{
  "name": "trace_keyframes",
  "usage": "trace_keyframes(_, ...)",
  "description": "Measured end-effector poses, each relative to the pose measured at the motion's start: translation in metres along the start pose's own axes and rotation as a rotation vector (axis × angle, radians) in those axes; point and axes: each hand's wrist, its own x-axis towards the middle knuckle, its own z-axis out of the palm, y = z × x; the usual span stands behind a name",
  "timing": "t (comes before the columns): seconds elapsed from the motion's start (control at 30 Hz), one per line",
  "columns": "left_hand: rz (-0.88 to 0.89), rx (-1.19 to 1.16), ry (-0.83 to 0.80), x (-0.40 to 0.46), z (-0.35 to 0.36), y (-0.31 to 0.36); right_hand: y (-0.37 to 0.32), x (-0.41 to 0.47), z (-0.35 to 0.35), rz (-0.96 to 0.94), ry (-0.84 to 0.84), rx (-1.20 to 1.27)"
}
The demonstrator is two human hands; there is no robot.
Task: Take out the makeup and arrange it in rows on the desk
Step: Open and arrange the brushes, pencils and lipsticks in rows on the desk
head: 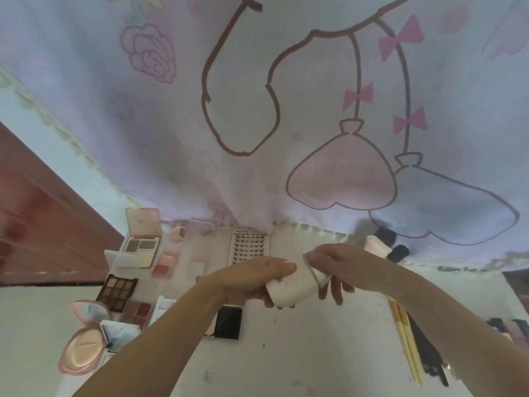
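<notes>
Above the middle of the white desk [315,353] I hold a small white pouch [294,286] between both hands. My left hand [254,282] grips its lower left end from the side. My right hand [335,263] pinches its open rim at the upper right. On the left of the desk lie open makeup items: a contour palette with a pink lid [140,247], a brown eyeshadow palette [117,289], a red-toned palette [137,310], a round pink compact [83,348], a small blush [164,265] and a black compact [228,322]. A tray of false lashes [248,246] lies behind my hands.
A pale curtain with cartoon drawings [286,110] hangs over the desk's back edge. Yellow-handled brushes [406,342] and dark pencils [429,353] lie at the right. A pink bottle [376,245] and dark caps [398,253] stand at the back right. A reddish wall [43,210] is on the left.
</notes>
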Motion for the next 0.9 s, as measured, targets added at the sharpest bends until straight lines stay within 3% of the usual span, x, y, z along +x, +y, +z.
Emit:
trace_keyframes(0.1, -0.075, -0.092, 0.034, 0.007, -0.004, 0.001, 0.013, 0.010, -0.008, -0.091, 0.021, -0.102)
trace_keyframes(0.23, -0.094, -0.476, 0.168, 0.017, -0.015, -0.012, 0.038, 0.018, -0.026, -0.156, 0.233, 0.138)
trace_keyframes(0.3, -0.006, -0.358, 0.267, 0.030, -0.022, -0.020, 0.053, 0.031, -0.028, -0.054, 0.337, 0.188)
trace_keyframes(0.37, 0.051, -0.094, 0.442, 0.048, -0.026, -0.025, 0.067, 0.050, -0.023, 0.080, 0.406, 0.124)
trace_keyframes(0.53, 0.131, 0.499, 0.891, 0.099, -0.034, -0.028, 0.083, 0.106, 0.006, 0.253, 0.432, 0.576)
trace_keyframes(0.6, 0.142, 0.653, 1.019, 0.115, -0.038, -0.030, 0.089, 0.127, 0.010, 0.306, 0.489, 0.597)
trace_keyframes(0.8, 0.136, 0.734, 1.091, 0.139, -0.044, -0.039, 0.109, 0.162, 0.010, 0.333, 0.542, 0.232)
trace_keyframes(0.9, 0.108, 0.805, 1.068, 0.141, -0.044, -0.045, 0.109, 0.162, 0.011, 0.329, 0.566, 0.182)
